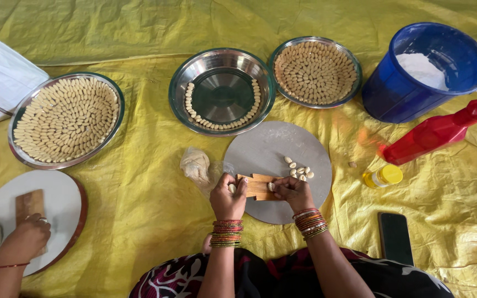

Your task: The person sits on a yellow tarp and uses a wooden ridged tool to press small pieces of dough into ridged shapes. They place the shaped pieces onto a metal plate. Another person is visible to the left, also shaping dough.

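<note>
My left hand [227, 196] grips the left end of a small ridged wooden board [256, 186] and holds a bit of dough. My right hand [293, 192] presses a small dough piece [271, 186] onto the board's right end. The board lies on a round grey slab [271, 149]. Several shaped dough pieces [298, 170] sit on the slab just beyond my right hand. A lump of dough in clear plastic [195, 164] lies left of the slab.
Three steel plates hold shaped pieces: a full one at left [65, 119], a part-filled one [222, 91], a full one [315, 72]. Blue flour bucket [423, 69], red bottle [437, 132], yellow-capped jar [383, 176], dark phone [396, 237]. Another person's hand [26, 238] works a board at lower left.
</note>
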